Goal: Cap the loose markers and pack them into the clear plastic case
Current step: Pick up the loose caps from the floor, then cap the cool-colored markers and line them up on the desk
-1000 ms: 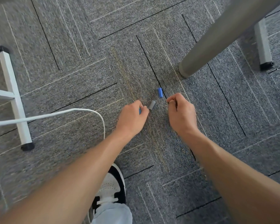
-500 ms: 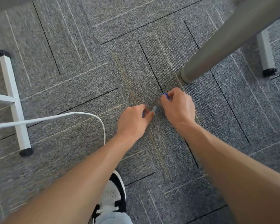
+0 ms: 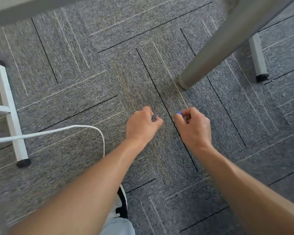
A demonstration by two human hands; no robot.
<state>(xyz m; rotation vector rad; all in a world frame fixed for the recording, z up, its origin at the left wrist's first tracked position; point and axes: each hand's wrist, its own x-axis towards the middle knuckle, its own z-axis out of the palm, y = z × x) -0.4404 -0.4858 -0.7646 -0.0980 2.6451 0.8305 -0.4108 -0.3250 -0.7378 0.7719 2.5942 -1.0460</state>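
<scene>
Blue cap (image 3: 178, 113), a small smooth plastic piece, shows only its tip, pinched in the curled fingers of the right hand (image 3: 193, 127). The left hand (image 3: 143, 124) grips one grey piece (image 3: 154, 117), mostly hidden. Both hover above ribbed grey carpet (image 3: 75, 92). One round grey leg (image 3: 210, 55) stands far right; one white cable (image 3: 58, 131) curves left.

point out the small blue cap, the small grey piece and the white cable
small blue cap (image 3: 178, 113), head view, on its end showing past the right hand's fingers
small grey piece (image 3: 154, 117), head view, on its tip beside the left hand's thumb
white cable (image 3: 58, 130), head view, on its mid run
</scene>
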